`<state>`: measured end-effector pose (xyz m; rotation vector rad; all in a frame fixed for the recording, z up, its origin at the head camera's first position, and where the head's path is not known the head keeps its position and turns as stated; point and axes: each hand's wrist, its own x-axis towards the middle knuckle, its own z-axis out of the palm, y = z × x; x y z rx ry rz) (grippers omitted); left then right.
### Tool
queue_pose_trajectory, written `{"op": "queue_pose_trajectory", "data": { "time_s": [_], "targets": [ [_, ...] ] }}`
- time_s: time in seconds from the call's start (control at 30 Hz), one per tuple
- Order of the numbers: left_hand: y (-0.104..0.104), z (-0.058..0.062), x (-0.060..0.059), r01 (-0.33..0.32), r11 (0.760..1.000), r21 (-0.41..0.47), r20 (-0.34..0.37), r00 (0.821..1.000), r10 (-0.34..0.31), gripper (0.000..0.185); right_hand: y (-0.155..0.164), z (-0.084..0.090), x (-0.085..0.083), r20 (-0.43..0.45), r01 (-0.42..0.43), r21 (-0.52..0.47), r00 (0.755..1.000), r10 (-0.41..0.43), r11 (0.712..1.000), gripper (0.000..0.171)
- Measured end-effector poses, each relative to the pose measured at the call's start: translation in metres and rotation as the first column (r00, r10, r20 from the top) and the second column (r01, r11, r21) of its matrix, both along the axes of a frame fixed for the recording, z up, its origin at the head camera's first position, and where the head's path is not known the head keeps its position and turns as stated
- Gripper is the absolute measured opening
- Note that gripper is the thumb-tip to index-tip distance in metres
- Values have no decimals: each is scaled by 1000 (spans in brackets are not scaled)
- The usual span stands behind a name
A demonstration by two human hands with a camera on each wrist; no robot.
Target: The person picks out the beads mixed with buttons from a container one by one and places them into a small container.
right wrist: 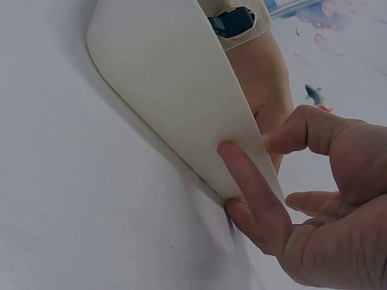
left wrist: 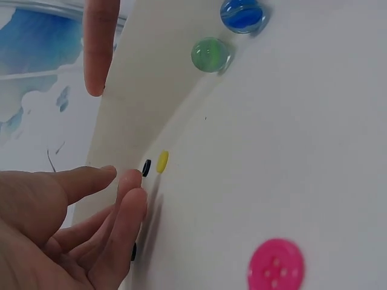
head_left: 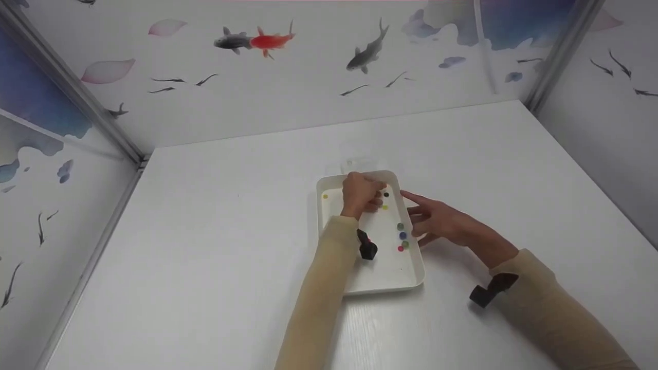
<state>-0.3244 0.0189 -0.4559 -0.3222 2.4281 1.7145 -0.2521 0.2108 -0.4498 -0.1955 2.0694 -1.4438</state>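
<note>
Head view: high, facing forward and down over the whole white table; left wrist view: very near, inside the white tray; right wrist view: close outside its right wall; shared part: that tray.

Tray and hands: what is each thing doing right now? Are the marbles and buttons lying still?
white tray: flat on the table, open top.
left hand: inside the tray, fingers curled; what it pinches, cannot tell.
right hand: fingers resting on the tray's outer wall.
blue marble: lying loose in the tray.
green marble: lying loose beside the blue one.
pink button: lying flat.
yellow button: by the tray wall.
</note>
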Motion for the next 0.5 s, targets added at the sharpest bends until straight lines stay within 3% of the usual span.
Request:
{"op": "queue_pose_trajectory", "data": {
  "time_s": [0.5],
  "targets": [
    [0,-8,-5,-13,999,42,-4,1000,13,12,-1,-2,0,0,10,6,1000,-10,1000,99]
  ]
}}
